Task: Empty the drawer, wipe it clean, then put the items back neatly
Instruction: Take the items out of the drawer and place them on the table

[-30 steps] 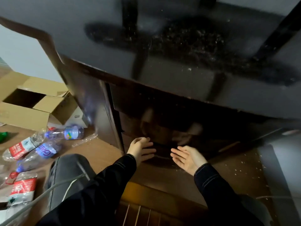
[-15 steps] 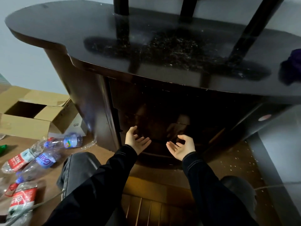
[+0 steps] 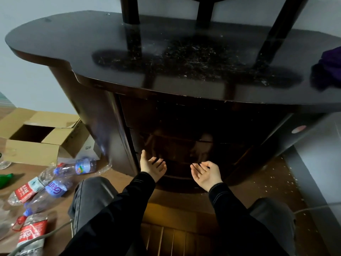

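A dark glossy cabinet [image 3: 103,115] fills the view, with a dusty black top [image 3: 184,52]. Closed drawer fronts [image 3: 184,145] sit in its shadowed middle; I cannot make out their handles. My left hand [image 3: 152,166] and my right hand [image 3: 204,174] are held palm up, fingers relaxed, just in front of the lowest drawer front. Neither hand holds anything, and I cannot tell whether the fingertips touch the wood. A dark purple cloth [image 3: 328,71] lies at the right end of the top.
An open cardboard box [image 3: 40,137] stands on the floor at left. Several empty plastic bottles [image 3: 55,185] lie scattered in front of it. My knees [image 3: 92,193] flank a low wooden stool. Crumbs dot the floor at right. A pale wall panel [image 3: 321,163] rises on the right.
My head has pulled back and up, so the whole cabinet top shows. Both hands turned palm up and drifted a little apart in front of the drawers.
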Demonstrator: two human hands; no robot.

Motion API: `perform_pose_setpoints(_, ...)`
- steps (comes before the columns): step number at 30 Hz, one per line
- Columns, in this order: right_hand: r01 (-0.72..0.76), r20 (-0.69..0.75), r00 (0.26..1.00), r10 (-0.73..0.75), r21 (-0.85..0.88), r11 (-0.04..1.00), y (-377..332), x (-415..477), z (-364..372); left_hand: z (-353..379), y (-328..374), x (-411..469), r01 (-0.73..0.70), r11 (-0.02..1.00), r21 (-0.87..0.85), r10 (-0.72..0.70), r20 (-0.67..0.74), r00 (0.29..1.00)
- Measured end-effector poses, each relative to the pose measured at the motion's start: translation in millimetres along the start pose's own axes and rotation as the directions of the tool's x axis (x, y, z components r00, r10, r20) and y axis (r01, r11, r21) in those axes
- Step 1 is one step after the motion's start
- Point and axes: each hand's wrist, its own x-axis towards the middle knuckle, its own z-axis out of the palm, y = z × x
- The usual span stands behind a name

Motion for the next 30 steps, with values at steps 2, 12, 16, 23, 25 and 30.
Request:
perform_pose_setpoints(2,-0.022,-0.018,1.0,0.021,-0.032,0.999,3.8,-1.9,-8.3,-6.2,-2.9,-6.7,0.01,0.999,0.03,-0.009,-0.037,0.999)
perform_pose_setpoints(12,-0.141,-0.118,0.987,0.105,-0.36,0.922,44.5,-78.5,-59.9,-46.2,-45.2,-110.6,0.139,0.869,0.475,-0.091,-0.123,0.988)
perform_pose_setpoints(16,0.204,0.181,0.978,-0.103,-0.726,0.657,35.1,-130.3,-60.7,-46.1,-35.6,-159.9,-0.483,0.254,0.838,0.191,0.446,0.874)
perform_pose_setpoints(23,0.459,0.79,0.413,-0.454,-0.611,-0.645,-13.4,-151.7,-44.7,-24.8,-1.2,-152.0,-0.528,-0.788,0.317,0.175,0.937,0.302)
perform_pose_setpoints(25,0.403,0.801,0.481,-0.356,-0.563,-0.722,-21.2,-138.9,-41.9,-21.8,-3.1,-138.6,-0.484,-0.807,0.34,0.164,0.915,0.37)
perform_pose_setpoints(30,0.445,0.822,0.467,-0.326,-0.537,-0.717,-26.4,-125.1,-45.9,-20.1,-11.2,-122.2,-0.4,-0.869,0.29,0.153,0.928,0.34)
